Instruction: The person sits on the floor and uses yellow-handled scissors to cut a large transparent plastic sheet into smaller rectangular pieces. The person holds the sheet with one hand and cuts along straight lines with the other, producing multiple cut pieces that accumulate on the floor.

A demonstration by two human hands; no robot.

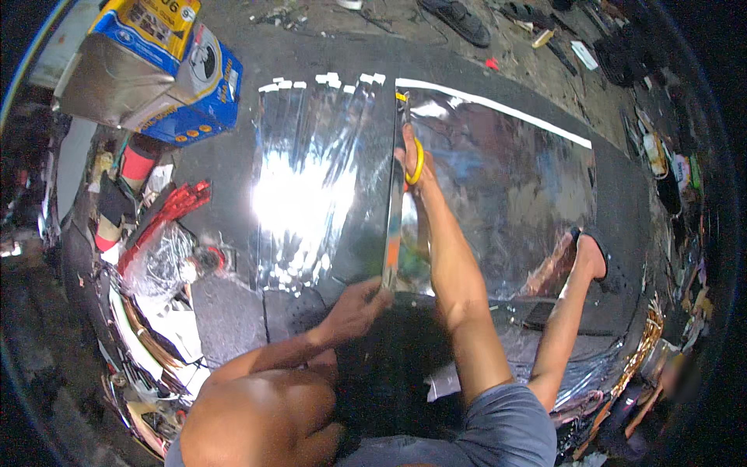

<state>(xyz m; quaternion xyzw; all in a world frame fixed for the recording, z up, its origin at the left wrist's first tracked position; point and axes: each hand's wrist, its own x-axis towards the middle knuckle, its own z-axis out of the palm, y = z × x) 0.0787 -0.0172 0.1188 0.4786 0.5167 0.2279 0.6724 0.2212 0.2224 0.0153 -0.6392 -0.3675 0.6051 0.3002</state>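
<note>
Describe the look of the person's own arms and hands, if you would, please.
The left hand and right hand are bare, with no gloves. The left forearm and right forearm are uncovered too, with no watch or bracelet visible. On the right side, a grey-blue short sleeve shows.

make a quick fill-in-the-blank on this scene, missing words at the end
The silver sheet lies to the ____ of the silver strips.
A ____ band runs along the sheet's far edge.
The shiny bundle beyond the strips at left is ____.
The hand lower in view is the person's ____.

Missing words: right, white, red, left.
</note>
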